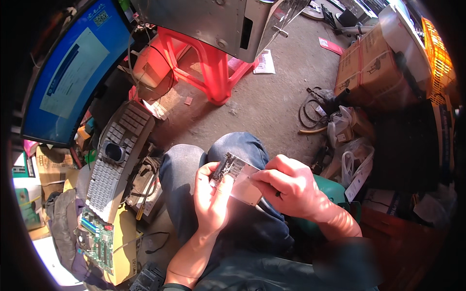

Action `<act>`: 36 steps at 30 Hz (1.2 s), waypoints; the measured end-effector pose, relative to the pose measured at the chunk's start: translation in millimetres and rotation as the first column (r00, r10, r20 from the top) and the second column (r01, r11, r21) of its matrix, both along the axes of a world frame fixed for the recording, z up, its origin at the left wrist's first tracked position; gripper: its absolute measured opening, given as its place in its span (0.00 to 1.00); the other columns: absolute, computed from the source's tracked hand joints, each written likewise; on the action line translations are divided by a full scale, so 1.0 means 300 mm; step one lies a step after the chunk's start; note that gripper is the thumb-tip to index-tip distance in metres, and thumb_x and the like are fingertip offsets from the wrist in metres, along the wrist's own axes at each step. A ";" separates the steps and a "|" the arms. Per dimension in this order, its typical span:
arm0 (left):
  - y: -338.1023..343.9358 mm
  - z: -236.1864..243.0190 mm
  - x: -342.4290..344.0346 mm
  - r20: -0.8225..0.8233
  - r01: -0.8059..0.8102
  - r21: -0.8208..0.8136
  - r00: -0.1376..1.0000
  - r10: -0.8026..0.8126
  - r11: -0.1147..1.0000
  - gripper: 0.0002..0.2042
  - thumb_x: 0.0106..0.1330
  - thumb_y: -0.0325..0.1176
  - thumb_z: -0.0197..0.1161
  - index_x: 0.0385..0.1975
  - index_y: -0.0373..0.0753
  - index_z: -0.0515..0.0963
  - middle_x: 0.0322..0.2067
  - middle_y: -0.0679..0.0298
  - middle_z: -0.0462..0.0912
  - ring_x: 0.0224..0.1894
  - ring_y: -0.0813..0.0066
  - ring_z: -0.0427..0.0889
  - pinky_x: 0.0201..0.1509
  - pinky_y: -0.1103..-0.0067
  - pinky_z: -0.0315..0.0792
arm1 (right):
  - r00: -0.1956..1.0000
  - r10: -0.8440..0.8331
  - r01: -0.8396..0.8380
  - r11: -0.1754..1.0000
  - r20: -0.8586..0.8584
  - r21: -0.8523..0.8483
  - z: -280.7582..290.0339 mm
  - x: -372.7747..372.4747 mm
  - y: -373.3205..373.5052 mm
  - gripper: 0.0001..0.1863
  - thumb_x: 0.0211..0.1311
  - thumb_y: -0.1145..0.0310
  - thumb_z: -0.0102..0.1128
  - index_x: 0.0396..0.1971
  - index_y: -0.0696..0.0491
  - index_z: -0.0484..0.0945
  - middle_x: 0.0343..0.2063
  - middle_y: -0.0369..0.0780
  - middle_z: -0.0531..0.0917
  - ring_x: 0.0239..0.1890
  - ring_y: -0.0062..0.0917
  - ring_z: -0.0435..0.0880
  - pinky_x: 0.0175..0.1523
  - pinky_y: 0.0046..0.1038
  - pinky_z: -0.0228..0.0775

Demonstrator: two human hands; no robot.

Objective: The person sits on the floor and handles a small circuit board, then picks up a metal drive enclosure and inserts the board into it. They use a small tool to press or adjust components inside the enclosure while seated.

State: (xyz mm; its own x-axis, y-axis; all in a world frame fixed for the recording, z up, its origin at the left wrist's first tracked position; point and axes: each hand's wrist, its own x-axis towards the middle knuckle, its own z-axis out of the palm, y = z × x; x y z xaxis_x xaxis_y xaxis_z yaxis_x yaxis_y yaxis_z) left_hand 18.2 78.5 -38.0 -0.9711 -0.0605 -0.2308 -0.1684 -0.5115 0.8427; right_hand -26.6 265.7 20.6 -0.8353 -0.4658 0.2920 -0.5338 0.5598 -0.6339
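My left hand (pixel 211 203) grips a small silver device with an exposed circuit board (pixel 235 169), perhaps a hard drive, its thumb lying over the board's lower part. My right hand (pixel 291 186) is closed at the device's right side, thumb and index finger pinched on or just over its pale plate; whether a small item is between them I cannot make out. A dark ring shows on one right finger. Both hands are above my jean-clad knees (pixel 184 165).
A lit monitor (pixel 73 72), keyboard (pixel 107 179) and green motherboard (pixel 94 242) are on the left. Ahead, a red stool (pixel 216 82) supports a metal case (pixel 213 24) on the concrete floor (pixel 286 97). Cardboard boxes (pixel 364 63), plastic bags (pixel 354 160) and cables line the right.
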 end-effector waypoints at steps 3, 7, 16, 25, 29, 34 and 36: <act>-0.003 0.009 0.002 -0.008 0.001 -0.008 1.000 -0.001 1.000 0.14 0.73 0.25 0.56 0.55 0.31 0.66 0.45 0.64 0.77 0.43 0.84 0.74 0.50 0.85 0.70 | 0.999 0.021 -0.020 0.999 -0.026 0.043 -0.005 0.001 -0.022 0.10 0.47 0.76 0.73 0.32 0.52 0.83 0.26 0.38 0.77 0.25 0.33 0.80 0.30 0.31 0.73; -0.011 -0.003 0.004 0.001 0.018 -0.004 1.000 -0.018 1.000 0.14 0.74 0.26 0.56 0.55 0.31 0.66 0.44 0.65 0.77 0.42 0.85 0.74 0.49 0.86 0.69 | 0.997 0.063 -0.058 0.992 -0.045 0.109 -0.005 -0.012 -0.038 0.10 0.47 0.76 0.71 0.32 0.52 0.82 0.26 0.38 0.77 0.25 0.32 0.79 0.30 0.31 0.71; -0.025 0.007 -0.004 0.033 0.080 0.216 0.995 -0.089 0.973 0.14 0.79 0.31 0.47 0.58 0.31 0.66 0.49 0.60 0.77 0.49 0.81 0.76 0.56 0.80 0.70 | 0.977 0.172 -0.148 0.973 -0.126 0.180 -0.013 -0.034 -0.054 0.09 0.47 0.73 0.63 0.31 0.54 0.77 0.26 0.38 0.75 0.26 0.33 0.78 0.34 0.33 0.69; -0.026 0.026 0.002 0.050 0.138 0.286 0.986 -0.159 0.948 0.16 0.80 0.32 0.42 0.60 0.30 0.65 0.51 0.59 0.77 0.51 0.79 0.76 0.58 0.79 0.70 | 0.966 0.223 -0.210 0.972 -0.129 0.109 -0.009 -0.027 -0.078 0.14 0.41 0.79 0.67 0.32 0.54 0.79 0.28 0.36 0.79 0.28 0.29 0.77 0.38 0.31 0.64; -0.026 0.009 0.006 -0.015 0.200 0.204 0.979 -0.202 0.958 0.18 0.81 0.39 0.41 0.63 0.34 0.62 0.52 0.56 0.77 0.49 0.69 0.82 0.52 0.68 0.81 | 0.961 0.237 -0.217 0.966 -0.140 0.144 -0.022 -0.023 -0.089 0.13 0.41 0.73 0.68 0.31 0.52 0.80 0.28 0.35 0.78 0.29 0.27 0.78 0.39 0.31 0.63; -0.032 0.013 0.001 0.005 0.203 0.254 0.978 -0.211 0.946 0.19 0.80 0.39 0.42 0.62 0.34 0.61 0.51 0.57 0.77 0.48 0.71 0.82 0.52 0.68 0.81 | 0.965 0.230 -0.208 0.964 -0.127 0.165 -0.030 -0.023 -0.094 0.12 0.42 0.72 0.69 0.31 0.50 0.81 0.28 0.33 0.78 0.29 0.25 0.77 0.39 0.30 0.62; -0.035 0.019 -0.001 0.010 0.198 0.270 0.978 -0.209 0.942 0.19 0.80 0.39 0.42 0.62 0.34 0.62 0.50 0.57 0.77 0.48 0.71 0.82 0.52 0.68 0.81 | 0.966 0.225 -0.204 0.966 -0.125 0.161 -0.030 -0.023 -0.098 0.12 0.42 0.72 0.70 0.31 0.50 0.81 0.28 0.33 0.78 0.29 0.24 0.77 0.40 0.30 0.62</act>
